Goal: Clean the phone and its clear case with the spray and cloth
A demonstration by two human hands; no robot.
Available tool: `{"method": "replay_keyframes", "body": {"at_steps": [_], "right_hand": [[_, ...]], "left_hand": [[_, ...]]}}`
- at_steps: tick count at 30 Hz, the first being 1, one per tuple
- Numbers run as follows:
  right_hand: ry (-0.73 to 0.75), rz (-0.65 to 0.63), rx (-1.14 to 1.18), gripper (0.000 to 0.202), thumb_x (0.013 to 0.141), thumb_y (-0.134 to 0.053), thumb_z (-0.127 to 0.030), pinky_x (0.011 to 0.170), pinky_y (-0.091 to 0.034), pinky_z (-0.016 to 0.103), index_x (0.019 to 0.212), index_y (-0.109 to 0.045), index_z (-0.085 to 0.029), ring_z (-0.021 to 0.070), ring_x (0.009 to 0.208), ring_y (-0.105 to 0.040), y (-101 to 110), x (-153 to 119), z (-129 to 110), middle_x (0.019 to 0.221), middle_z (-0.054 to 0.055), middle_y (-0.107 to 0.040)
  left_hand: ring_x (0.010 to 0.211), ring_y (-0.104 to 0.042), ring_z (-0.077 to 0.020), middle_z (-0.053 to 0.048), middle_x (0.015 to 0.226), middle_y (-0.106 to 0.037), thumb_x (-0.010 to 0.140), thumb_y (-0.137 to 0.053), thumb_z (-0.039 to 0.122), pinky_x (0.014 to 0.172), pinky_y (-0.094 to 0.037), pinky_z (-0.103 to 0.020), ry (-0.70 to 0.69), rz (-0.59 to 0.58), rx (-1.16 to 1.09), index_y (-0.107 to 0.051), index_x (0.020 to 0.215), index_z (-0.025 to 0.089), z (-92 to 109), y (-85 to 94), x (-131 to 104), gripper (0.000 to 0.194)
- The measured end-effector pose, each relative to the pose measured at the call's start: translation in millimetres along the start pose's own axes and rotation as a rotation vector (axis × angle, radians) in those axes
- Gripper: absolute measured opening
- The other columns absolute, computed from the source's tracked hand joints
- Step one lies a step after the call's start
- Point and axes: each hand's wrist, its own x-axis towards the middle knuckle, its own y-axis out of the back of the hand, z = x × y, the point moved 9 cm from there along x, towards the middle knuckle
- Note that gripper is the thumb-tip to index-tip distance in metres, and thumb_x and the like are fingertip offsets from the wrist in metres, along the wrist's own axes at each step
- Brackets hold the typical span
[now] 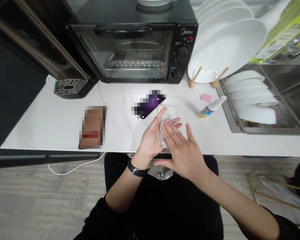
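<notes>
A clear phone case (172, 111) rests in my left hand (149, 139), which grips it by the side near the counter's front edge. My right hand (186, 153) lies over the case with its fingers stretched out and its thumb apart. Under those fingertips is a crumpled white tissue (162, 134), pressed against the case and partly hidden. Just beyond the case, a phone (153, 101) with a lit purple screen lies tilted on the counter. To the right, a small white spray bottle (210, 108) with a blue and yellow label stands on the counter.
A black toaster oven (135, 50) stands at the back. White plates (227, 50) lean in a wooden rack beside a sink (230, 116) holding stacked bowls (255, 115). A pink note (206, 97) and a dark-edged, blurred flat item (92, 126) lie on the white counter (122, 136).
</notes>
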Motion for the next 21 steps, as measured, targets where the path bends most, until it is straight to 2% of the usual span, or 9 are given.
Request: {"method": "replay_keyframes", "body": {"at_steps": [2, 4, 6, 9, 12, 16, 18, 21], "right_hand": [[-0.062, 0.030, -0.025, 0.104, 0.103, -0.045, -0.079, 0.136, -0.019, 0.074, 0.169, -0.033, 0.001, 0.0424, 0.164, -0.041, 2, 14, 12, 0.175, 0.028, -0.036], [-0.066, 0.037, -0.019, 0.107, 0.102, -0.050, -0.077, 0.137, -0.020, 0.073, 0.168, -0.032, 0.004, 0.0432, 0.166, -0.036, -2, 23, 11, 0.176, 0.030, -0.032], [-0.001, 0.027, 0.005, 0.114, 0.098, -0.054, -0.081, 0.137, -0.024, 0.070, 0.167, -0.033, 0.007, 0.0431, 0.167, -0.034, -6, 19, -1, 0.176, 0.030, -0.034], [0.069, 0.013, 0.001, 0.119, 0.095, -0.050, -0.088, 0.137, -0.026, 0.066, 0.166, -0.035, 0.006, 0.0411, 0.165, -0.039, -6, -4, -14, 0.174, 0.028, -0.039], [0.030, 0.021, -0.048, 0.110, 0.100, -0.043, -0.085, 0.138, -0.021, 0.069, 0.167, -0.037, 0.002, 0.0410, 0.162, -0.046, 2, -7, -2, 0.173, 0.026, -0.041], [-0.102, 0.043, -0.066, 0.109, 0.103, -0.043, -0.080, 0.135, -0.020, 0.075, 0.166, -0.034, 0.009, 0.0464, 0.164, -0.040, 4, 25, 23, 0.173, 0.034, -0.036], [-0.087, 0.034, -0.042, 0.113, 0.101, -0.045, -0.082, 0.135, -0.023, 0.072, 0.165, -0.033, 0.010, 0.0460, 0.166, -0.035, -1, 32, 18, 0.175, 0.034, -0.032], [0.046, 0.002, 0.008, 0.121, 0.095, -0.048, -0.089, 0.137, -0.026, 0.066, 0.164, -0.037, 0.009, 0.0432, 0.166, -0.036, -7, 14, -7, 0.175, 0.031, -0.033]], "left_hand": [[0.152, -0.060, -0.0248, -0.005, 0.160, -0.065, 0.116, -0.038, 0.037, 0.129, -0.047, -0.044, -0.047, 0.023, -0.046, -0.033, 0.174, 0.034, 1, 0.0, 3, 0.059], [0.154, -0.058, -0.0231, -0.004, 0.162, -0.064, 0.116, -0.036, 0.035, 0.131, -0.046, -0.041, -0.070, 0.059, -0.091, -0.027, 0.176, 0.031, 2, 2.7, 4, 0.061], [0.151, -0.061, -0.0241, -0.006, 0.159, -0.066, 0.116, -0.034, 0.040, 0.129, -0.047, -0.044, -0.025, 0.040, -0.083, -0.025, 0.177, 0.035, -1, 2.7, 3, 0.062], [0.145, -0.066, -0.0279, -0.008, 0.154, -0.069, 0.116, -0.036, 0.046, 0.126, -0.049, -0.052, 0.020, -0.022, -0.015, -0.032, 0.173, 0.042, -2, 1.6, -1, 0.058], [0.149, -0.063, -0.0273, -0.008, 0.155, -0.068, 0.116, -0.037, 0.046, 0.128, -0.047, -0.051, 0.006, -0.031, -0.004, -0.036, 0.172, 0.041, -2, 2.0, -1, 0.056], [0.163, -0.045, -0.0221, -0.001, 0.169, -0.056, 0.116, -0.041, 0.037, 0.134, -0.041, -0.041, -0.085, -0.066, -0.023, -0.044, 0.169, 0.032, 1, -4.2, 4, 0.053], [0.163, -0.045, -0.0213, 0.000, 0.167, -0.059, 0.117, -0.038, 0.037, 0.135, -0.041, -0.040, -0.118, -0.043, -0.051, -0.044, 0.169, 0.031, 5, -2.3, 4, 0.054], [0.155, -0.057, -0.0246, -0.004, 0.158, -0.066, 0.117, -0.033, 0.045, 0.130, -0.045, -0.047, -0.022, -0.023, -0.034, -0.036, 0.172, 0.040, 0, 2.0, 3, 0.056]]}}
